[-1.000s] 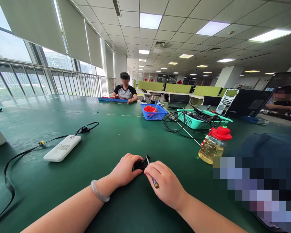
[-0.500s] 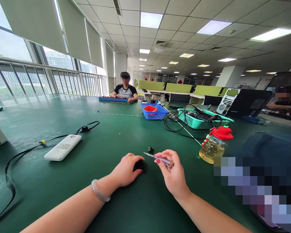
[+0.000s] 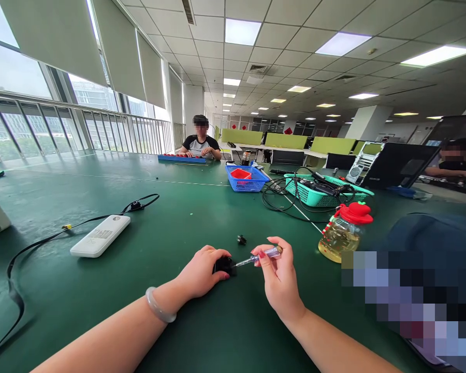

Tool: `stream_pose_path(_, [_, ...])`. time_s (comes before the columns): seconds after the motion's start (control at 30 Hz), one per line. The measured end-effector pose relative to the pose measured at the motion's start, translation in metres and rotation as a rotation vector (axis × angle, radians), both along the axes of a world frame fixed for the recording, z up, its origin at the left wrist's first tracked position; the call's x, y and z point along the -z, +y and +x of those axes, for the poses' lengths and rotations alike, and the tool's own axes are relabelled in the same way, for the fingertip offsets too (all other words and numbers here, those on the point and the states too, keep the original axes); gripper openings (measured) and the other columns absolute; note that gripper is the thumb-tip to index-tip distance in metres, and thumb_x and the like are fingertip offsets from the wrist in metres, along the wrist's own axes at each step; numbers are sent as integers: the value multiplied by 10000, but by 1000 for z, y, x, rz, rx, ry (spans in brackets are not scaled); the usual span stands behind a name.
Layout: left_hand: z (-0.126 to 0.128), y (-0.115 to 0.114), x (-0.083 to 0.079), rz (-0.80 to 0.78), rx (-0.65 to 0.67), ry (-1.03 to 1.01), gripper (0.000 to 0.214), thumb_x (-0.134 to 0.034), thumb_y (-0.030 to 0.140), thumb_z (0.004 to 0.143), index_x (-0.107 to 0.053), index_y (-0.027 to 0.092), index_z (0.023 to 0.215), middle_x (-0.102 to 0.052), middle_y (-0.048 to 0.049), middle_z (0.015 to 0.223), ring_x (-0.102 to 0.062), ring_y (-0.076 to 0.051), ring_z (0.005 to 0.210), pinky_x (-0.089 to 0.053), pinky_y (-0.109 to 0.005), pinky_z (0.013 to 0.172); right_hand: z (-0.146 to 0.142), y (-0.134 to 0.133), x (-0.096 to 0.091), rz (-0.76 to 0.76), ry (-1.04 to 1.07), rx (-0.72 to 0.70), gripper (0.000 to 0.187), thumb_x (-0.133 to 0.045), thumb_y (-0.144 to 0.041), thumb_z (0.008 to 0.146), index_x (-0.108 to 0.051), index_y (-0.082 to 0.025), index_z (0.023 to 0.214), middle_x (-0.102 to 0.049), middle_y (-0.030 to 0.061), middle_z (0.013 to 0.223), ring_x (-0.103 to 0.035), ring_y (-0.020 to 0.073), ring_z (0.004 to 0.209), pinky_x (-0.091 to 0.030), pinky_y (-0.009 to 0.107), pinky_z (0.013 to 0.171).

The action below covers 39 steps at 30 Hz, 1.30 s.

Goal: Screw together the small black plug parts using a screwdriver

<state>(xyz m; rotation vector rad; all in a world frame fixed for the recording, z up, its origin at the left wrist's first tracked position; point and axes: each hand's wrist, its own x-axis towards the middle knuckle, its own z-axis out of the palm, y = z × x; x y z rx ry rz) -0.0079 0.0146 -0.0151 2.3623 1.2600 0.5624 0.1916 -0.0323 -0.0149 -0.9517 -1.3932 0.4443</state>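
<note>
On the green tabletop [image 3: 171,223], my left hand [image 3: 202,272] grips a small black object [image 3: 224,264] whose kind I cannot make out, partly covered by the fingers. A screwdriver [image 3: 259,255] with a clear purplish handle is held in my right hand [image 3: 280,274] between thumb and fingers. Its metal tip points down and left, at the right side of the black object; whether it touches is too small to tell. Just beyond both hands lies a small black piece [image 3: 241,240], apart from them.
A white power bank [image 3: 101,236] and a black strap [image 3: 42,241] lie left. A red-lidded bottle [image 3: 339,238] stands right. Farther off are a blue basket [image 3: 248,184], a teal basket [image 3: 310,192] with cables, and a person [image 3: 201,142] seated at a blue tray [image 3: 181,158].
My right hand has tilted the screwdriver, bringing its tip down from above the black object to its right side. My left hand has stayed in place. The seated person's hand has lifted slightly.
</note>
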Motion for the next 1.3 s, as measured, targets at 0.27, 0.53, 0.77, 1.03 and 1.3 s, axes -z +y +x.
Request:
stream_pose_path(0.27, [1,-1,-1,5,19,11,406,-678,296,785,-605,269,1184,-665,-40,1086,-569,-235,1083,-456,-379,975,0,3,5,-38,-44,-43,212,-422,-311,975,-385,-245,1174,-654,46,927,-629,148,710,-565,331,697])
stream_pose_path(0.53, [2,-2,-4,0,34,16,413,-691,256,778,-604,267,1181,-676,-32,1073,-573,-230,1066,-455,-371,957,3,3,3,-98,-222,-65,219,-431,-292,963,-416,-247,1177,-683,65,984,-661,187,892,-540,380,836])
stream_pose_path(0.77, [2,-3,-5,2,44,22,405,-685,252,786,-601,257,1182,-681,-33,1087,-574,-233,1069,-448,-373,961,1,2,3,-99,-226,-120,223,-447,-258,956,-434,-245,1178,-690,70,1000,-673,187,920,-543,368,844])
stream_pose_path(1.03, [1,0,0,34,67,24,379,-642,280,820,-589,262,1195,-681,-37,1079,-574,-232,1063,-449,-374,959,3,1,2,93,-48,1,263,-404,-222,973,-360,-246,1232,-645,61,949,-659,188,893,-547,403,816])
stream_pose_path(1.3, [2,-2,-1,35,70,22,393,-657,266,813,-589,259,1199,-681,-40,1090,-572,-234,1067,-447,-378,959,2,7,5,-30,-115,-34,230,-426,-239,957,-400,-243,1185,-660,59,947,-671,187,888,-554,391,814])
